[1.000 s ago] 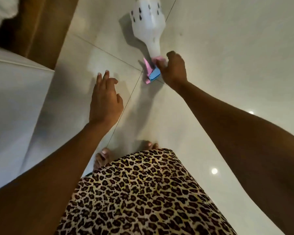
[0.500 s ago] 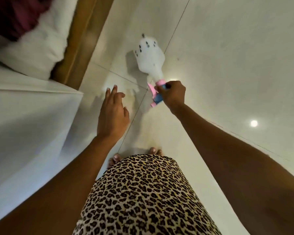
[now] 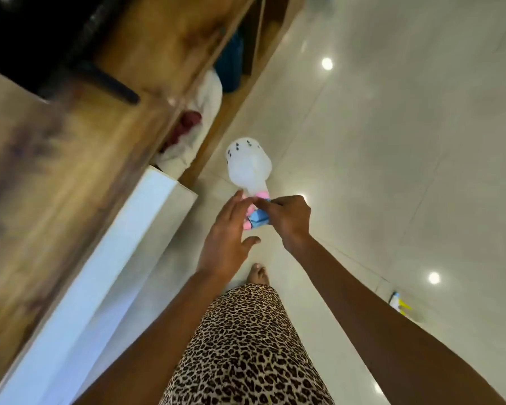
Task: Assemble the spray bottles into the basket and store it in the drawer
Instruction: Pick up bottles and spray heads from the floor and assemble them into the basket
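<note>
A white spray bottle (image 3: 248, 168) with small dark marks and a pink and blue trigger head (image 3: 256, 222) hangs above the pale tiled floor. My right hand (image 3: 287, 219) grips it at the neck and head. My left hand (image 3: 227, 235) is beside the trigger head, fingers spread, fingertips touching or nearly touching the pink part. A second spray bottle (image 3: 398, 302) with a yellow part lies on the floor at the right, partly hidden by my right forearm. No basket is in view.
A wooden cabinet (image 3: 70, 159) fills the left, with a black handle (image 3: 111, 83) and open shelves holding white, red and blue cloth (image 3: 205, 112). A white panel (image 3: 105, 258) juts out below it. My bare foot (image 3: 257, 273) stands on the floor.
My right hand has lifted the bottle off the floor. My left hand has come in beside the trigger head. The view has swung up to take in the cabinet.
</note>
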Available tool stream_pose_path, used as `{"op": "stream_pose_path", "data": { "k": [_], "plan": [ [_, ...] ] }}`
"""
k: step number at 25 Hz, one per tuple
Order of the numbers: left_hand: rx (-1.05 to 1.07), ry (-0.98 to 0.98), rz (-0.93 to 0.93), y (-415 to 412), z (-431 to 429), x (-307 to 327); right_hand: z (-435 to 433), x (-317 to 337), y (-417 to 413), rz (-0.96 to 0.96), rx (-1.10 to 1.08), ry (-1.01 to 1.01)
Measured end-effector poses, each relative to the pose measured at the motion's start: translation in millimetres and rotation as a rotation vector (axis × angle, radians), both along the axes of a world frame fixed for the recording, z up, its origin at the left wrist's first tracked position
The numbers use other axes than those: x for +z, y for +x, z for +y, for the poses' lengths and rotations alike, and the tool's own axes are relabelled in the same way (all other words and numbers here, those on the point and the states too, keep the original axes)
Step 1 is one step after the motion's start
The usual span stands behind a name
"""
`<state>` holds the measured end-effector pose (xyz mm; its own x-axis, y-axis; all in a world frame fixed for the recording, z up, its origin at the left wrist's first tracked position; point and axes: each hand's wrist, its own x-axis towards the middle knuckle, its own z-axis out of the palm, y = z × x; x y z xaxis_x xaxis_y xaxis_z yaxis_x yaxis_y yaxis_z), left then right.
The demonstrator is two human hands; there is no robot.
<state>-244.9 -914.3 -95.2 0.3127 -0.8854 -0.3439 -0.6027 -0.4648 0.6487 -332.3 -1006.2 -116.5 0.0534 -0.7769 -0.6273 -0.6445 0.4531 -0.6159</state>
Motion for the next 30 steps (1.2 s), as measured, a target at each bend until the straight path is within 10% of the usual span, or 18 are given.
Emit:
{"op": "stream_pose_path", "data": {
  "k": [12, 20, 30],
  "plan": [
    [0.606, -0.336, -0.006, 37, 191, 224, 174, 258, 61, -0.204, 0.570, -0.278],
    [0.827, -0.391, -0.066, 77, 399, 304, 359, 336, 109, -0.221, 1.289, -0.588],
    [1.171, -0.271, -0.231, 147, 516, 337, 447, 371, 224, -0.484, 1.394, -0.756]
  ]
}}
